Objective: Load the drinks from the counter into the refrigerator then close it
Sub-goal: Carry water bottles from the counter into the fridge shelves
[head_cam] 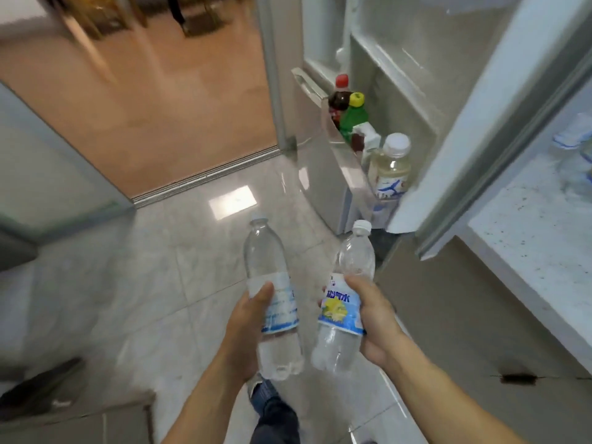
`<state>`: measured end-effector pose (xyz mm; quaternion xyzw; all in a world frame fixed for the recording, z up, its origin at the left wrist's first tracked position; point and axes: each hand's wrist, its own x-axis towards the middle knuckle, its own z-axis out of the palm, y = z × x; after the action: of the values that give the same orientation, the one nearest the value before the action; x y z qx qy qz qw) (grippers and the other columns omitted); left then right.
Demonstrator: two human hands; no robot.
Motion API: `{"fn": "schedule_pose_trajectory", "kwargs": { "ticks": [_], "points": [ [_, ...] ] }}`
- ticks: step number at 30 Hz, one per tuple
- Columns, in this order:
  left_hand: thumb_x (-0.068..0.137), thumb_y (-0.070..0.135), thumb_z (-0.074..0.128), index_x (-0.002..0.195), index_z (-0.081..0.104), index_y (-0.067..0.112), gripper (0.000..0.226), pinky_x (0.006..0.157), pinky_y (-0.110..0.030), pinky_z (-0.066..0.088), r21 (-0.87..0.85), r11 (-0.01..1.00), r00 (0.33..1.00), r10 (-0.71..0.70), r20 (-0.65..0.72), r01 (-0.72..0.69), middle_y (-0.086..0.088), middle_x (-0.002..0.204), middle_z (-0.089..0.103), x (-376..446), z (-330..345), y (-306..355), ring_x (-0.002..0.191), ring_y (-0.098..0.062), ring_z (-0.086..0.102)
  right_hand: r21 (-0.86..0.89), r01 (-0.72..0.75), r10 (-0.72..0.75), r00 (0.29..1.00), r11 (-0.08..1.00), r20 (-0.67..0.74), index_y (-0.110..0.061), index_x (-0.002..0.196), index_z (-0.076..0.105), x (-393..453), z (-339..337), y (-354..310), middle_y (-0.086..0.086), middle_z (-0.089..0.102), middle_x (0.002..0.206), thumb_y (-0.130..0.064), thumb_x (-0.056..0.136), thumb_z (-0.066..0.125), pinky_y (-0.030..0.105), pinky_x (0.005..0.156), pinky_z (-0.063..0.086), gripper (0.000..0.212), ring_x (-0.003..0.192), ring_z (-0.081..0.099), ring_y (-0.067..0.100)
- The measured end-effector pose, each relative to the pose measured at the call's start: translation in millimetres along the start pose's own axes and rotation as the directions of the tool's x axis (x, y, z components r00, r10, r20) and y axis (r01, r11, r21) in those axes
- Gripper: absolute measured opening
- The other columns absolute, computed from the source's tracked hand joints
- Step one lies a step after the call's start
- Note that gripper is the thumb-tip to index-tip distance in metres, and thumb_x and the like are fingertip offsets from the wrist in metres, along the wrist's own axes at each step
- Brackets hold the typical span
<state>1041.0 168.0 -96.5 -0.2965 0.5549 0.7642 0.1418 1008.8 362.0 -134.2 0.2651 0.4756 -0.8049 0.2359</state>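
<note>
My left hand (245, 328) grips a clear water bottle (270, 277) with a pale blue label. My right hand (373, 318) grips a second clear bottle (347, 277) with a blue and yellow label. Both bottles are held low over the tiled floor, in front of the open refrigerator (480, 91). Its lower door shelf (344, 155) holds a dark cola bottle with a red cap (339, 97), a green bottle with a yellow cap (354, 116) and a pale yellowish drink with a white cap (389, 168). More clear bottles (576, 139) stand on the counter at far right.
The white speckled counter (528, 238) runs along the right, with a cabinet front below it. The refrigerator door edge (464, 155) juts out between me and the counter. A doorway with a metal threshold (205, 177) lies ahead left. My leg shows at the bottom.
</note>
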Motion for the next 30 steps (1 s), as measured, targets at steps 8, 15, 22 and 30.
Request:
{"fn": "schedule_pose_trajectory", "kwargs": {
  "ticks": [8,15,22,30],
  "points": [
    [0.061,0.058,0.067,0.108,0.064,0.019,0.062,0.06,-0.022,0.057,0.121,0.977,0.984,0.18,-0.015,-0.177,-0.003,0.092,0.078,62.3,-113.3,91.5,0.081,-0.02,0.075,-0.156,0.002,0.024,0.987,0.988,0.161,-0.018,0.123,0.062,69.9,145.2,6.1,0.018,0.073,0.108,-0.049,0.056,0.09,0.051,0.085,0.057,0.079,0.093,0.072,0.037],
    [0.066,0.053,0.069,0.118,0.06,0.017,0.064,0.062,-0.026,0.058,0.077,0.976,0.978,0.207,-0.009,-0.205,-0.007,0.095,0.077,116.7,-163.2,144.0,0.082,-0.023,0.075,-0.284,0.103,-0.068,0.989,0.953,0.133,-0.018,0.119,0.054,114.8,225.4,-8.8,0.014,0.076,0.097,-0.037,0.066,0.083,0.04,0.07,0.06,0.064,0.085,0.075,0.032],
    [0.075,0.052,0.065,0.122,0.058,0.021,0.057,0.064,-0.034,0.06,0.027,0.989,0.989,0.149,-0.013,-0.148,-0.008,0.101,0.075,202.6,-170.5,185.9,0.087,-0.028,0.075,-0.33,0.068,-0.029,0.992,0.942,0.121,-0.025,0.116,0.059,195.5,266.3,-43.1,0.011,0.075,0.1,-0.052,0.067,0.07,0.043,0.076,0.061,0.057,0.09,0.075,0.03],
    [0.073,0.051,0.064,0.117,0.057,0.022,0.054,0.062,-0.028,0.059,0.16,0.978,0.991,0.124,0.057,-0.132,0.001,0.089,0.076,316.7,-145.7,277.0,0.082,-0.019,0.075,-0.294,0.096,-0.069,0.992,0.951,0.103,-0.033,0.118,0.058,297.0,308.7,-115.7,0.007,0.077,0.099,-0.05,0.074,0.079,0.038,0.069,0.061,0.051,0.088,0.076,0.027]
  ]
}}
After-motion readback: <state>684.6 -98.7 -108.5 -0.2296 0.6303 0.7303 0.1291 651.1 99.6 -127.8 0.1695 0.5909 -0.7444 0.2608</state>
